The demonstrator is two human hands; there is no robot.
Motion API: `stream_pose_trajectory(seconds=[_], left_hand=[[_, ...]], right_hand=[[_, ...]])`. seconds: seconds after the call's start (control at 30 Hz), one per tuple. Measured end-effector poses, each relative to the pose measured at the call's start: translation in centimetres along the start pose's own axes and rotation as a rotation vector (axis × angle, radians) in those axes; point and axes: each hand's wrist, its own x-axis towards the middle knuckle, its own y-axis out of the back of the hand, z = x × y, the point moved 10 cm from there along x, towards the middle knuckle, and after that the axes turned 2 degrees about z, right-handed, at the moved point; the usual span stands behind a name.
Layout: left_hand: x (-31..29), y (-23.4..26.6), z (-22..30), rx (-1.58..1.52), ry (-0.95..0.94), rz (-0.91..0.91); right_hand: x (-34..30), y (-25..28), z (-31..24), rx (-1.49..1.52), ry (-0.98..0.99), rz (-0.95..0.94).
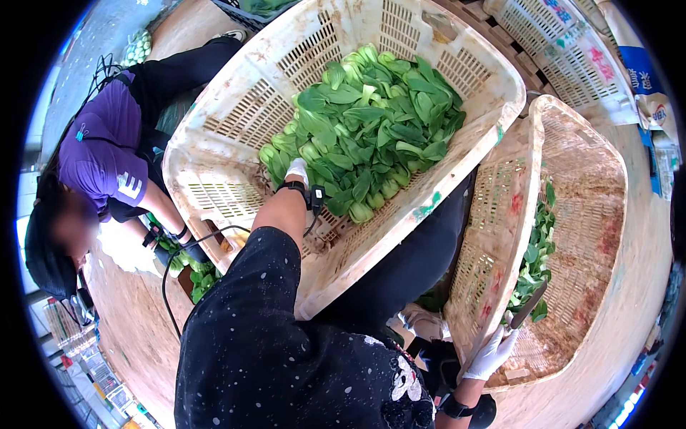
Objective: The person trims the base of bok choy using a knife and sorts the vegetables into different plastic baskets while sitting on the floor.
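Note:
My left hand (297, 170), in a white glove, reaches into a large white plastic crate (236, 107) at the near-left edge of a heap of green bok choy (371, 121). It touches the heap, but its fingers are too small and covered to read. Low on the right, my right hand (491, 355), also gloved, is closed around a knife (530, 306), whose blade slants up and away. This hand is at the near rim of a second, dirt-stained crate (582, 236). Loose green leaves (537, 250) lie along that crate's left side.
A person in a purple shirt (103, 143) bends over greens (204, 279) at the left. My dark-trousered leg (407, 264) lies between the two crates. More crates (564, 53) stand at the far right. A black cable (166, 286) loops beside my left arm.

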Motion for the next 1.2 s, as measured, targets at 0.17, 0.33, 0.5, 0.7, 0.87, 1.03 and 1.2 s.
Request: stream_pose_trajectory(seconds=[0.17, 0.33, 0.5, 0.7, 0.87, 1.03, 1.2], left_hand=[[-3.4, -3.2, 0.1, -0.204, -0.028, -0.006], [-2.2, -1.9, 1.2, -0.21, -0.002, 0.088], [-10.7, -6.6, 0.9, -0.361, -0.008, 0.058], [-8.5, -4.2, -0.9, -0.406, 0.104, 0.27], [-5.6, -3.4, 1.5, 0.119, -0.195, 0.294], [-6.9, -4.6, 1.8, 0.326, -0.234, -0.04], [-19.9, 0.0, 1.6, 0.271, -0.328, -0.13]], right_hand=[[-0.8, 0.1, -1.7, -0.015, 0.032, 0.047], [0.1, 0.1, 0.7, 0.005, -0.061, 0.009], [0.0, 0.3, 0.1, -0.048, -0.006, 0.027], [0.0, 0.3, 0.9, -0.015, 0.027, 0.044], [-0.5, 0.6, -1.1, -0.063, 0.118, 0.071], [-0.4, 0.5, 0.1, -0.033, -0.003, 0.032], [-0.3, 0.3, -2.1, -0.026, 0.138, 0.026]])
